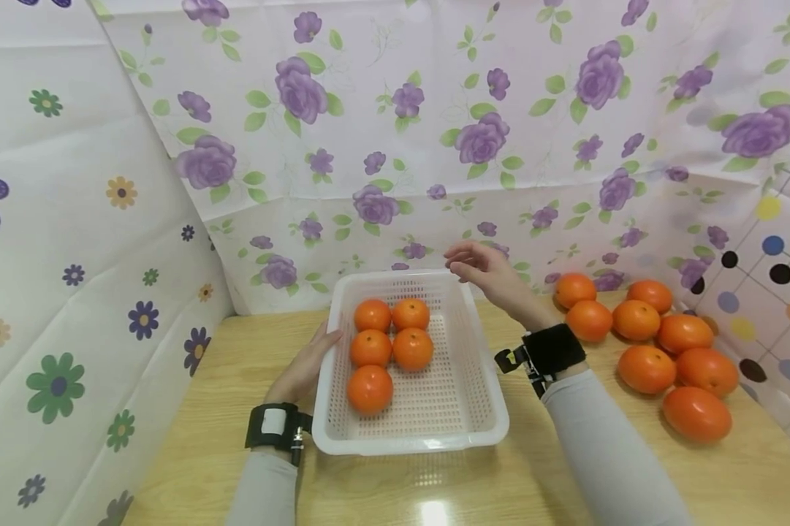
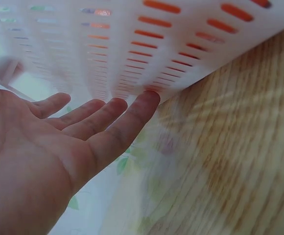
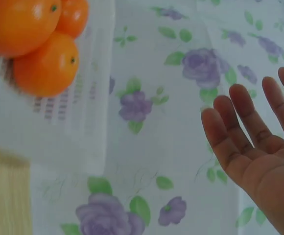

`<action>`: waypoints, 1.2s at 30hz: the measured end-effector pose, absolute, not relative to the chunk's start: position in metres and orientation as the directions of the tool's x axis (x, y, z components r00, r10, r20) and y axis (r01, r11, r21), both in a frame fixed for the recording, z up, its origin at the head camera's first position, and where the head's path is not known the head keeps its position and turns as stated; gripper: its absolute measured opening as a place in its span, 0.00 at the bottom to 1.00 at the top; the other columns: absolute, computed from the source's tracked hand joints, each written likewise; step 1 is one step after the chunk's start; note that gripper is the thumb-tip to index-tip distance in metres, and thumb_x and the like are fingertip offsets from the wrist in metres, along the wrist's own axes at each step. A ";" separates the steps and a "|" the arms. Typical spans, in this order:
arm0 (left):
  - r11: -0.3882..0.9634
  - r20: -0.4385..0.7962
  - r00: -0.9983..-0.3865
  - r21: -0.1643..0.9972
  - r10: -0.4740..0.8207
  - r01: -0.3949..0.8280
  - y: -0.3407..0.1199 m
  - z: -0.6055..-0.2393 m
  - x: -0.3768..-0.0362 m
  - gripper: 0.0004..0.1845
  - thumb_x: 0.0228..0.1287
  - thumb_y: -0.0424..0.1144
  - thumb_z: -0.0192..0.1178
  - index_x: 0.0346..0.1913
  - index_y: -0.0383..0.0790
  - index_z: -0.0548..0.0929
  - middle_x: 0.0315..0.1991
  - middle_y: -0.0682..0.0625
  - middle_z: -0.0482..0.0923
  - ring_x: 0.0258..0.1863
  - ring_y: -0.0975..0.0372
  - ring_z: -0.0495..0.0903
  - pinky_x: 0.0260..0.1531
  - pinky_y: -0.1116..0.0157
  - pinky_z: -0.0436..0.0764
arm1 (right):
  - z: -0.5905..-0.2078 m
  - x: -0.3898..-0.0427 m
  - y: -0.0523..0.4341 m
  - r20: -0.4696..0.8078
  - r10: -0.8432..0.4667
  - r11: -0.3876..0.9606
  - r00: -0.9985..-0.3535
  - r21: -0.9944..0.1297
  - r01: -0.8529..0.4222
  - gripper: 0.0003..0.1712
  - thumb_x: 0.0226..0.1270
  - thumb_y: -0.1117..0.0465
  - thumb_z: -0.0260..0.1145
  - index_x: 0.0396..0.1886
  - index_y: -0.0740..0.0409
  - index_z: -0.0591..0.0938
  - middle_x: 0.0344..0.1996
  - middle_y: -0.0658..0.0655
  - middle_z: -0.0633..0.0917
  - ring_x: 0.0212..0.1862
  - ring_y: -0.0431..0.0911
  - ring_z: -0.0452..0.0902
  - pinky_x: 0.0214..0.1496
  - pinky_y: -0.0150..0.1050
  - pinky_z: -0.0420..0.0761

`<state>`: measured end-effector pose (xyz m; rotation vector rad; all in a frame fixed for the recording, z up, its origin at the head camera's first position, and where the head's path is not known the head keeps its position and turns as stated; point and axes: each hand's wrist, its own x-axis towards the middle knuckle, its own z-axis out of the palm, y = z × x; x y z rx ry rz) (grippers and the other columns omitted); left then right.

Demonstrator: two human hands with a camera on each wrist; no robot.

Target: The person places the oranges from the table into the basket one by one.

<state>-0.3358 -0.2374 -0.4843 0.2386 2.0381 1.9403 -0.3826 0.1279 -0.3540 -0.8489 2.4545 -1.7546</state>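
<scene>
Head view: a white basket point(image 1: 487, 409) stands on a wooden table point(image 1: 204, 438), in the middle, near the person.
Basket content: five oranges point(image 1: 371, 348) lie in its left half, in two rows; the nearest one lies alone.
Left hand point(image 1: 305, 367): it lies flat against the left wall of the basket, fingers point(image 2: 127, 117) straight and together, tips touching the slotted wall.
Right hand point(image 1: 490, 272): it hangs above the far right corner of the basket, fingers loose and a little apart, holding nothing.
Loose oranges point(image 1: 644, 367): a group lies on the table at the right, well apart from the basket.
Background: a flower cloth point(image 1: 434, 109) hangs behind the table.
</scene>
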 end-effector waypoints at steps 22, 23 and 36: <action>0.074 -0.104 -0.933 0.994 0.345 -0.084 -0.240 -0.482 -0.337 0.35 0.86 0.54 0.39 0.86 0.57 0.40 0.78 0.32 0.57 0.67 0.38 0.74 0.55 0.45 0.84 | -0.383 -0.397 0.205 0.338 -0.156 0.482 -0.928 -0.794 -0.371 0.22 0.83 0.61 0.57 0.68 0.67 0.74 0.63 0.72 0.73 0.67 0.65 0.66 0.70 0.61 0.67; 0.078 -0.108 -0.933 0.993 0.344 -0.086 -0.240 -0.482 -0.337 0.35 0.86 0.55 0.39 0.86 0.58 0.40 0.79 0.32 0.57 0.67 0.38 0.74 0.55 0.45 0.84 | -0.385 -0.397 0.209 0.346 -0.144 0.501 -0.927 -0.783 -0.369 0.22 0.83 0.61 0.56 0.68 0.67 0.74 0.63 0.73 0.72 0.67 0.66 0.66 0.70 0.61 0.66; 0.082 -0.110 -0.933 0.993 0.342 -0.087 -0.238 -0.481 -0.335 0.35 0.85 0.55 0.39 0.86 0.59 0.40 0.80 0.33 0.55 0.69 0.37 0.72 0.57 0.46 0.83 | -0.398 -0.382 0.249 0.384 0.091 0.574 -0.919 -0.774 -0.266 0.21 0.79 0.62 0.56 0.64 0.70 0.77 0.63 0.74 0.69 0.68 0.68 0.59 0.69 0.67 0.59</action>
